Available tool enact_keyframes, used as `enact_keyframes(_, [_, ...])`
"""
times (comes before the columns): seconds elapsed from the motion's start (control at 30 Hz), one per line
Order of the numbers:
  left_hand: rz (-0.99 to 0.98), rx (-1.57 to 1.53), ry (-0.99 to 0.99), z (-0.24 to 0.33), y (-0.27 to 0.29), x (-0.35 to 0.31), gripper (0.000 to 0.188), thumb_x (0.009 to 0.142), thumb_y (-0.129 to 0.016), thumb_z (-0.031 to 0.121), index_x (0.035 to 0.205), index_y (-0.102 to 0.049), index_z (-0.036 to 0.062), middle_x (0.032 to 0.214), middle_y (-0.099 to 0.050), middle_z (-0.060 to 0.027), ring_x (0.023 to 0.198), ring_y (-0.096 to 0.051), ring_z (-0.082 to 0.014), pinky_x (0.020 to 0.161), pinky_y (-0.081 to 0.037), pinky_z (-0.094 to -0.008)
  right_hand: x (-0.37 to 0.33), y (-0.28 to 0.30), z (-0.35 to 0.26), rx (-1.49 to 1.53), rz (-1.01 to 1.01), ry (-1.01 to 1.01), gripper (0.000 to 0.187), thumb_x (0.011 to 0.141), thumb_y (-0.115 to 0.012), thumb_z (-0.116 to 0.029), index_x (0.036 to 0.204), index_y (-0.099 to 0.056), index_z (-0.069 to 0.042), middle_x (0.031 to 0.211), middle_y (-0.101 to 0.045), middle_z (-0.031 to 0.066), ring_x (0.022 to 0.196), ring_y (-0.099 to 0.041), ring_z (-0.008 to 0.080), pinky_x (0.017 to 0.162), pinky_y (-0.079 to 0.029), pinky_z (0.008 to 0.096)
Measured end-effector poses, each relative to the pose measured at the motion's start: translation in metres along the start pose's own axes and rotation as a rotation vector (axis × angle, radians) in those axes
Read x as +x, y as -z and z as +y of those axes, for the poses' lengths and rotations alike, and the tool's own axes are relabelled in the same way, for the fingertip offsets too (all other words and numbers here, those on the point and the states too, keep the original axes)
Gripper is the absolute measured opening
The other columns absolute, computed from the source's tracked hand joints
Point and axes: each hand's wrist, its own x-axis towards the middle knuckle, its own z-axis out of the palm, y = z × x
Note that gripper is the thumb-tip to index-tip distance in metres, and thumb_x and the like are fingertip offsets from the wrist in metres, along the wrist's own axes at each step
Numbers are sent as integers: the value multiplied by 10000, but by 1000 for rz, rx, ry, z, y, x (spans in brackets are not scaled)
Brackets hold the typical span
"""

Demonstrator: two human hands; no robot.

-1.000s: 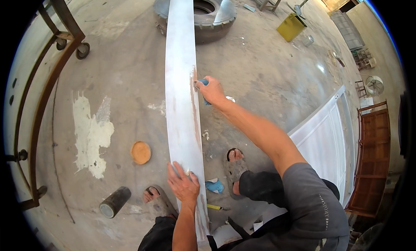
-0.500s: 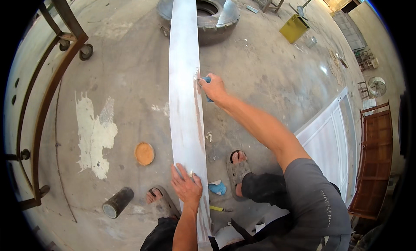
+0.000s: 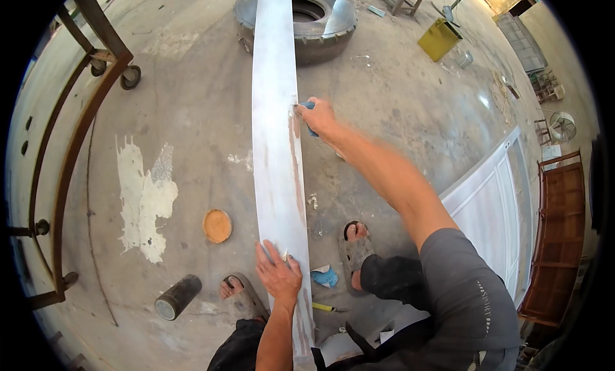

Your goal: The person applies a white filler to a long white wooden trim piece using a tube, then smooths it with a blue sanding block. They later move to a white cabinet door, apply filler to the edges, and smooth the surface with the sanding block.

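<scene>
White-painted plank (image 3: 274, 159) ran lengthwise ahead of the person, its far part overlapping a treaded tire (image 3: 330, 39) in view. Left hand (image 3: 280, 278) lay open, palm down, on the nearer stretch. Right hand (image 3: 318, 117) gripped a blue sheet (image 3: 312, 132) at the right edge, beside a brown strip (image 3: 297, 154).

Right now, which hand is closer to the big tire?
Right. The right hand is at the right edge of the white board, short of the tire; the left hand rests on the board, farther back from the tire.
</scene>
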Motion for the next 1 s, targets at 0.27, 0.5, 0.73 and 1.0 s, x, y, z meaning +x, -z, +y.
enact_keyframes(0.27, [4, -21, 0, -1, -3, 0, 845, 877, -659, 193, 1599, -275, -19, 1573, -347, -303, 1350, -464, -466, 1055, -417, -541, -19, 15, -21, -135, -108, -54, 323, 906, -729, -299, 935, -661, 16, 858, -698, 186, 752, -659, 287, 696, -523, 427])
enact_keyframes(0.5, [-8, -6, 16, -4, 1, -3, 840, 883, -659, 194, 1599, -274, -18, 1566, -348, -315, 1336, -470, -476, 1054, -418, -546, -26, 16, -19, -172, -283, -90, 365, 904, -743, -334, 932, -665, 21, 808, -693, 181, 775, -684, 297, 700, -528, 439])
enact_keyframes(0.73, [16, -14, -6, -2, 0, -3, 830, 893, -654, 195, 1602, -275, -12, 1566, -351, -312, 1331, -478, -469, 1050, -416, -539, -42, 9, 16, -243, -177, 118, 363, 886, -765, -326, 908, -672, 24, 772, -686, 173, 689, -674, 294, 670, -529, 434])
enact_keyframes(1.0, [11, 0, 8, -1, -4, -3, 830, 899, -652, 209, 1607, -273, 1, 1569, -353, -300, 1338, -476, -461, 1033, -419, -532, -57, 13, 15, -309, -162, 205, 355, 886, -761, -327, 917, -687, 19, 765, -689, 170, 657, -671, 301, 672, -538, 423])
